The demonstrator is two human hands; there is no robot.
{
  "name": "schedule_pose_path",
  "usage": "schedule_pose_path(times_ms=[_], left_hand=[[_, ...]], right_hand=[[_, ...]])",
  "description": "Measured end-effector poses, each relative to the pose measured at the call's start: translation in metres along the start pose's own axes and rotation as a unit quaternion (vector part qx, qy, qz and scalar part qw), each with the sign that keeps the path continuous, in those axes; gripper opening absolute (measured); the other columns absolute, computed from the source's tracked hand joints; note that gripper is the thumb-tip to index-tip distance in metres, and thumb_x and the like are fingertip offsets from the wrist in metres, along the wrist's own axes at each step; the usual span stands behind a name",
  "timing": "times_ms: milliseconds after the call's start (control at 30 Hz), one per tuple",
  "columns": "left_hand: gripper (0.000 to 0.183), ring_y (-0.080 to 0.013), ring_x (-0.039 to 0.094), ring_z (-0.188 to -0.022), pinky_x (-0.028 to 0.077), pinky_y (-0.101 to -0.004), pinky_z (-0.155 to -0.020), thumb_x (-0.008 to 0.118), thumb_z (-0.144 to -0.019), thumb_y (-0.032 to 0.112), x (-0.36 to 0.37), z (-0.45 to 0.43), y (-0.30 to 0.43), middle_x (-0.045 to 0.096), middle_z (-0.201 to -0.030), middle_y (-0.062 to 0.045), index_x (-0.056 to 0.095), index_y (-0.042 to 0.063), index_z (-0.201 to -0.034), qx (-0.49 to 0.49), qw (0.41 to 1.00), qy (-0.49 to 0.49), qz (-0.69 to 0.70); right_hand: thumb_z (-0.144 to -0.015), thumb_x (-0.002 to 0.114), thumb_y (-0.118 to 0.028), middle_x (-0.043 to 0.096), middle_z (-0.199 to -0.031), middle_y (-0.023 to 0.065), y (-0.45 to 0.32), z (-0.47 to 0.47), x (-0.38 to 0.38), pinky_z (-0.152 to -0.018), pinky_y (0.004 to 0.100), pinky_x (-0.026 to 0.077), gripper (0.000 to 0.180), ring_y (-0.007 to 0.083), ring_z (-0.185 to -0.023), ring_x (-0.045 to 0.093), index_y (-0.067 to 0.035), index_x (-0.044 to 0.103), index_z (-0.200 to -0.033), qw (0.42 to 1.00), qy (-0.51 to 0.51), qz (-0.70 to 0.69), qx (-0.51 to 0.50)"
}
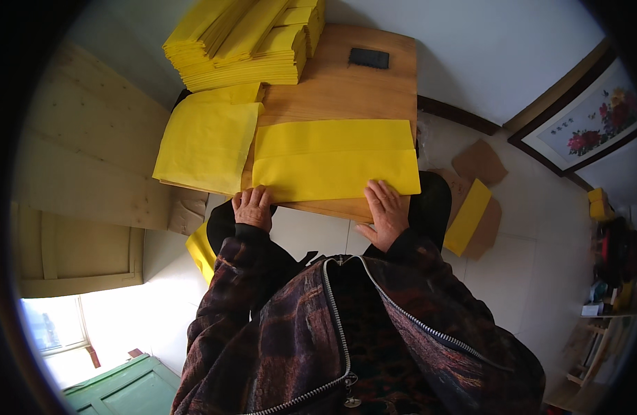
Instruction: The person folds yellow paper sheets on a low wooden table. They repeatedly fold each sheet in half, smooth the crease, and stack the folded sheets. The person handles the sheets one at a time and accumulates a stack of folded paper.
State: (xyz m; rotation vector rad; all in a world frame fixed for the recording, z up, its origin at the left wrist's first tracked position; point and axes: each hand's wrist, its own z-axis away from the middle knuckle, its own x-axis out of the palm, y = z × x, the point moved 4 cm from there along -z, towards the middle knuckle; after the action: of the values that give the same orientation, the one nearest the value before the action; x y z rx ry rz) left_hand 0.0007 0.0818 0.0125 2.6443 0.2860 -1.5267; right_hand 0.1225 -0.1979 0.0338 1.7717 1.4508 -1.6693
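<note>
A folded yellow paper sheet (334, 158) lies lengthwise on the wooden table (344, 98), its lower edge close to the table's near edge. My left hand (252, 205) rests at the sheet's lower left corner, fingers against the near edge. On the lower right part of the sheet lie the fingertips of my right hand (386, 213), the thumb spread away over the table edge. Neither hand visibly grips anything. Beside the folded sheet, a wider pile of yellow sheets (207, 142) lies at the table's left side.
Tall stacks of folded yellow paper (246, 46) stand at the back left. A dark rectangular pad (369, 58) lies at the back right. On the floor to the right are brown paper pieces (479, 161) and a yellow strip (469, 218). A framed flower picture (583, 119) leans nearby.
</note>
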Motion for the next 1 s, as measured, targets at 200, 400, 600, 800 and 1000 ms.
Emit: schedule_pose_path(times_ms=[200, 400, 600, 800, 1000], left_hand=[[0.011, -0.0246, 0.057, -0.077, 0.043, -0.0389, -0.073, 0.062, -0.068, 0.007, -0.036, -0.003, 0.031, 0.056, -0.080, -0.005, 0.058, 0.011, -0.079, 0.109, 0.987, -0.018, 0.120], [0.007, -0.0268, 0.059, -0.069, 0.044, -0.0392, -0.063, 0.058, -0.070, 0.007, -0.051, -0.019, 0.113, 0.053, -0.073, -0.008, 0.052, 0.009, -0.074, 0.097, 0.954, -0.071, 0.273], [0.034, -0.0315, 0.064, -0.078, 0.052, -0.0398, -0.069, 0.069, -0.081, 0.026, -0.050, -0.036, 0.163, 0.064, -0.088, -0.012, 0.061, 0.009, -0.109, 0.084, 0.878, -0.212, 0.421], [0.024, -0.0288, 0.065, -0.075, 0.052, -0.0379, -0.065, 0.066, -0.083, 0.017, -0.048, -0.036, 0.128, 0.065, -0.089, -0.009, 0.062, 0.009, -0.105, -0.017, 0.842, -0.205, 0.499], [0.037, -0.0306, 0.050, -0.115, 0.037, -0.0466, -0.098, 0.068, -0.079, 0.019, -0.038, -0.036, 0.081, 0.055, -0.120, -0.010, 0.059, 0.009, -0.113, -0.015, 0.945, -0.121, 0.304]], right_hand=[[-0.083, 0.069, -0.020, 0.059, -0.102, 0.0173, -0.008, 0.012, -0.006, -0.075, 0.0366, 0.050, 0.057, 0.0277, -0.088, 0.062, 0.000, 0.044, -0.131, 0.964, -0.039, -0.231, 0.123], [-0.093, 0.061, -0.020, 0.062, -0.091, 0.0120, -0.010, -0.006, 0.011, -0.068, 0.0295, 0.051, 0.050, 0.0162, -0.083, 0.062, 0.000, 0.040, -0.134, 0.830, -0.071, -0.522, 0.181], [-0.079, 0.057, 0.001, 0.063, -0.089, 0.0033, 0.037, -0.028, -0.002, -0.081, 0.0235, 0.045, 0.013, 0.0113, -0.088, 0.058, 0.000, 0.063, -0.091, 0.892, -0.067, -0.395, 0.210], [-0.076, 0.056, 0.000, 0.068, -0.080, 0.0057, 0.101, -0.090, -0.024, -0.073, 0.0292, 0.049, 0.011, 0.0173, -0.077, 0.063, -0.004, 0.066, -0.080, 0.900, -0.387, -0.197, 0.038], [-0.073, 0.058, 0.000, 0.067, -0.074, 0.0102, 0.107, -0.174, -0.015, -0.061, 0.0355, 0.050, 0.009, 0.0255, -0.071, 0.064, -0.006, 0.064, -0.070, 0.891, -0.450, 0.051, -0.006]])
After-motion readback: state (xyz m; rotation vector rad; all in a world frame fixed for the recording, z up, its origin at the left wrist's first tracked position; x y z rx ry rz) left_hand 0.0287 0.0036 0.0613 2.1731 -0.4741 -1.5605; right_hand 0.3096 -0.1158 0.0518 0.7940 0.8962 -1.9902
